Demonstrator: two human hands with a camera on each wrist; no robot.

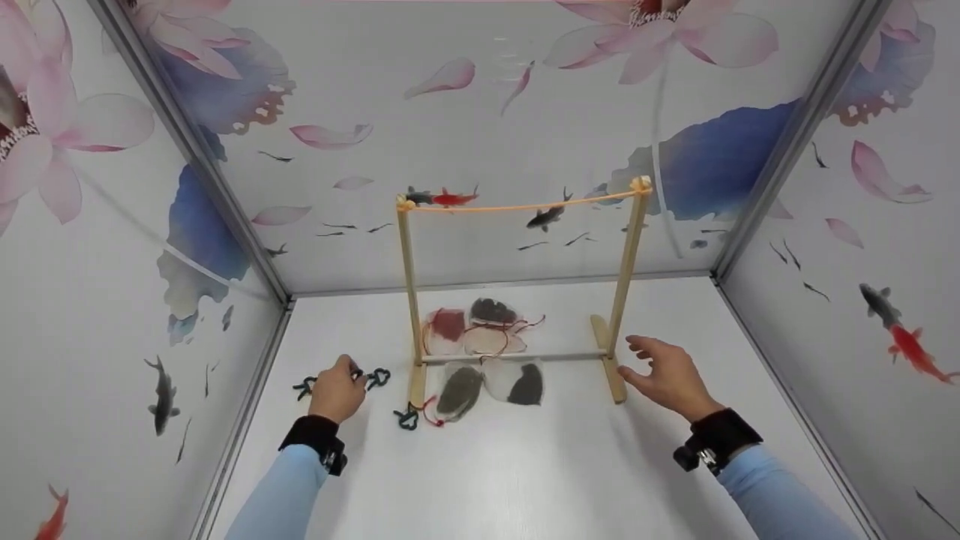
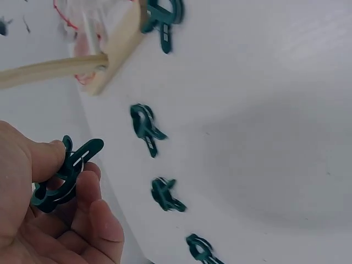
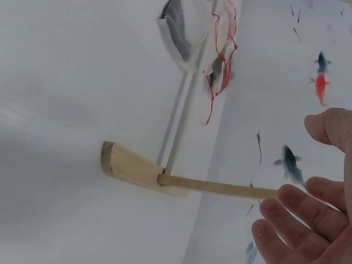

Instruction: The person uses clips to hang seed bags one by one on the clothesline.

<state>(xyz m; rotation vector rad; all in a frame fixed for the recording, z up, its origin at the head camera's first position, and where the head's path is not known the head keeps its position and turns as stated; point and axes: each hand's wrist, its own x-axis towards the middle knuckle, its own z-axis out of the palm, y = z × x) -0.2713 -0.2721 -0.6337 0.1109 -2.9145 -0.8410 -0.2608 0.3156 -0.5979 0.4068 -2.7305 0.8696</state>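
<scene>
Between the thumb and fingers of my left hand [image 1: 337, 390] is a dark green clothes peg [image 2: 69, 173], seen closely in the left wrist view. Several more green pegs [image 2: 144, 129] lie on the white tabletop below it, one [image 1: 407, 417] close to the rack's left foot. My right hand [image 1: 671, 375] is held beside the right post of a wooden rack [image 1: 628, 270], fingers loosely spread and palm empty. An orange cord [image 1: 517, 208] runs between the tops of the two posts. Under it lie several small see-through pouches [image 1: 459, 391] with red strings, on both sides of the rack's low crossbar.
Printed panels [image 1: 480, 135] with lotus flowers and fish close in the back and both sides, joined by grey metal corner strips [image 1: 195, 150]. The rack's right foot [image 1: 613, 381] reaches forward over the white tabletop [image 1: 510, 480].
</scene>
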